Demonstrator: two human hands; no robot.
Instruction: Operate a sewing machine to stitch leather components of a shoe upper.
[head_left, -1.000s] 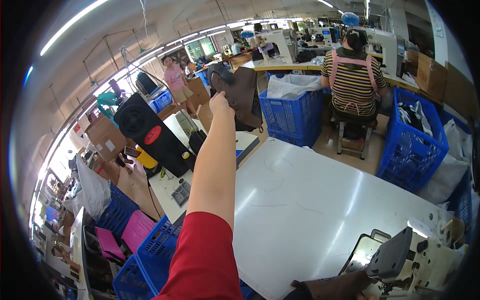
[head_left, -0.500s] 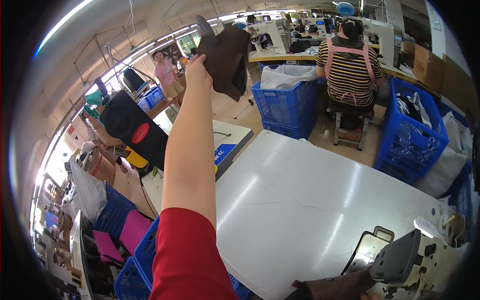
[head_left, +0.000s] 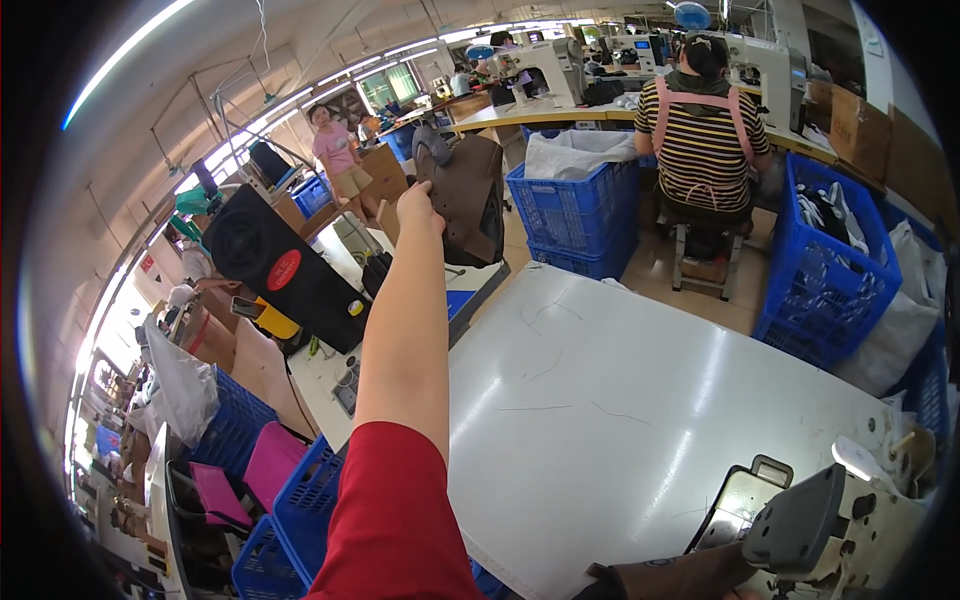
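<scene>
My left hand (head_left: 420, 208) is stretched out at arm's length, fingers pinched on the upper edge of a dark brown leather piece (head_left: 470, 197), which hangs just right of it, above the white tabletop's (head_left: 640, 400) far corner.

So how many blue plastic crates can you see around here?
5 at least: one behind the raised dark piece, one far right, three lower left. Others may be hidden.
</scene>
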